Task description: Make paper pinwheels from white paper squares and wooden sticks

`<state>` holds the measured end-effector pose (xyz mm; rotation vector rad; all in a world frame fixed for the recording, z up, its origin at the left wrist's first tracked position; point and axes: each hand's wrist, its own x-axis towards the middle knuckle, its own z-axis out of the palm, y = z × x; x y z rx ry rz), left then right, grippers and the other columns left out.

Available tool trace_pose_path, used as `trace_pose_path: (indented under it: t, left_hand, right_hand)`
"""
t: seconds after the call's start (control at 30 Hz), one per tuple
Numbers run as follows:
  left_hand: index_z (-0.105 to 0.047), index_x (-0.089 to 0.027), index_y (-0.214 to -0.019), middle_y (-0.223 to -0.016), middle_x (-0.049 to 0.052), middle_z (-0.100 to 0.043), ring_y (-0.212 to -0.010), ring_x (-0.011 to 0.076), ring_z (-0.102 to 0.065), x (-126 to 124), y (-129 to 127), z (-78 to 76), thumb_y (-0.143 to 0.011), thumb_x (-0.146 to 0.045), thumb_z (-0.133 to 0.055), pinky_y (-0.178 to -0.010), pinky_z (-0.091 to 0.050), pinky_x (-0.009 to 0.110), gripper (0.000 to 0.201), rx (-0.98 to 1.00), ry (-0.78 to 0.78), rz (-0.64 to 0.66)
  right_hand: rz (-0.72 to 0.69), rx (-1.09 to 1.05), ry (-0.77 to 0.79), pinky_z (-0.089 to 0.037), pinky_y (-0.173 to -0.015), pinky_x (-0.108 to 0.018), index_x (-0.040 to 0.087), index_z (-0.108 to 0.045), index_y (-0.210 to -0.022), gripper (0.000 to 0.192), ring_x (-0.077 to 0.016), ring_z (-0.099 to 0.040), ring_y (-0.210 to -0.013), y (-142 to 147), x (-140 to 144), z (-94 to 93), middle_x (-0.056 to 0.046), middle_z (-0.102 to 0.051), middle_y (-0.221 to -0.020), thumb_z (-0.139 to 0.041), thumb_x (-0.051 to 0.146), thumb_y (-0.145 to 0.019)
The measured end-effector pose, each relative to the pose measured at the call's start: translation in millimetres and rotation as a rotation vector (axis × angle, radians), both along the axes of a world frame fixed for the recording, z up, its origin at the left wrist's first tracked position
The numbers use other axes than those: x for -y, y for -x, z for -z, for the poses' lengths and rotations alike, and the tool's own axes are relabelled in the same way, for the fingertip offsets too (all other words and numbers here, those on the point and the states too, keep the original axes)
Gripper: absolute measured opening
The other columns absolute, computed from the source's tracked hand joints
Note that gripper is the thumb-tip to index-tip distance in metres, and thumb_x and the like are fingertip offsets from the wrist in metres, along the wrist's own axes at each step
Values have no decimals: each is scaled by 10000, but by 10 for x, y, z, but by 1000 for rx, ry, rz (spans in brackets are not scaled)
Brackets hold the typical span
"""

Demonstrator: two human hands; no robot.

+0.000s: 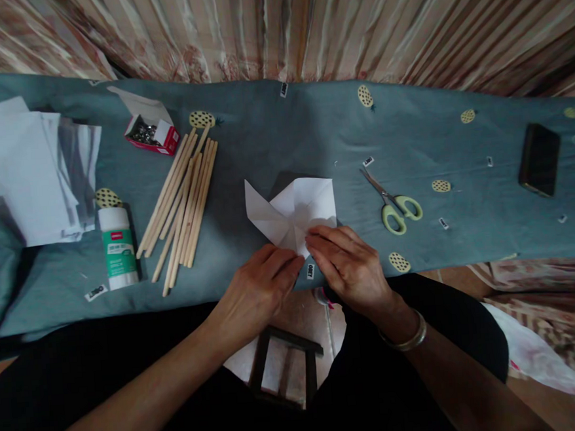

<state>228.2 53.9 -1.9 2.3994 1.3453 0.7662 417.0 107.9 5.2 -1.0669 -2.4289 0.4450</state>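
A white sheet of paper, partly folded with creases and raised corners, lies on the teal cloth in front of me. My left hand touches its near left edge with the fingertips. My right hand, with a bangle on the wrist, presses down on its near right corner. Both hands pinch the paper's lower part, where the folds meet.
A bundle of wooden sticks lies left of the paper, with a glue stick, an open box of pins and loose white sheets further left. Green-handled scissors lie right, a dark phone far right.
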Motion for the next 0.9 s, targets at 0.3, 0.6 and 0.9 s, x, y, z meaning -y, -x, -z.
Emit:
trace_pose_path:
  t: [0.3,0.6,0.9]
  left_hand:
    - [-623,-55,-1091,-991,110,-666,-876,206,-592,-9,-7,13,-897,-104,-556,-758,-596,340,211,-13,-21,-4]
    - [-626,-44,-1100,-991,112,-659,-883,214,-585,-11,-9,12,-881,-93,-576,-758,-592,347,230,-15,7,1]
    - [-626,-51,-1105,-996,109,-655,-892,217,-584,-20,-9,3,-888,-111,-573,-753,-592,345,231,-19,21,-4]
  right_hand:
    - [-24,17,-71,-553,-914,-405,113,-702,-1082,239,-238,-654,-1026,4,2,25,-130,-714,-1115,-507,163,-952]
    - [-29,35,-121,-568,-881,-394,95,-708,-1053,222,-238,-643,-980,27,-9,8,-141,-712,-1100,-525,148,-939]
    - [-19,98,-188,-541,-935,-430,83,-696,-1048,208,-276,-586,-1084,48,0,3,-177,-642,-1223,-544,133,-916]
